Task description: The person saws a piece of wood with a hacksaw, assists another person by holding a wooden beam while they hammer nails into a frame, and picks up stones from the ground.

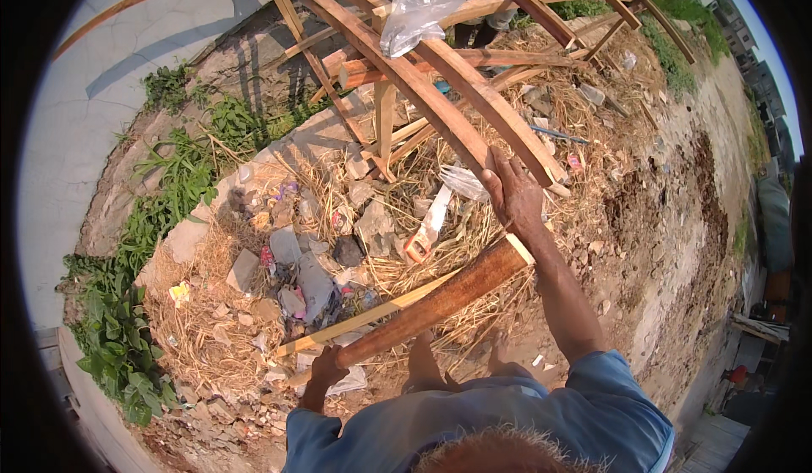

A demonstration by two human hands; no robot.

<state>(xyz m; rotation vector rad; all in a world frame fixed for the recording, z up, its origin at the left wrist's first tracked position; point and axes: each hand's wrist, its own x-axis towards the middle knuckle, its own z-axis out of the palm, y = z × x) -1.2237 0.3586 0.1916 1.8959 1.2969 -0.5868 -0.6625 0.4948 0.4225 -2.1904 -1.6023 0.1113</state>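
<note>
At the lower middle, my left hand (324, 374) grips the near end of a dark brown board (431, 299), which angles up to the right. A pale narrow slat (381, 312) runs just behind that board; whether my fingers hold it too is unclear. My right hand (516, 194) is farther forward, closed on the end of a long reddish wooden beam (436, 109), just above the board's upper end. A second beam (499, 118) runs alongside to its right. My bare legs show below the board.
More beams and posts form a loose structure (385, 126) ahead, topped by clear plastic (423, 8). A person (499, 20) is partly visible behind it. Straw, rubble and litter (304, 270) cover the ground. Weeds (127, 304) edge a pale wall (59, 185) at left.
</note>
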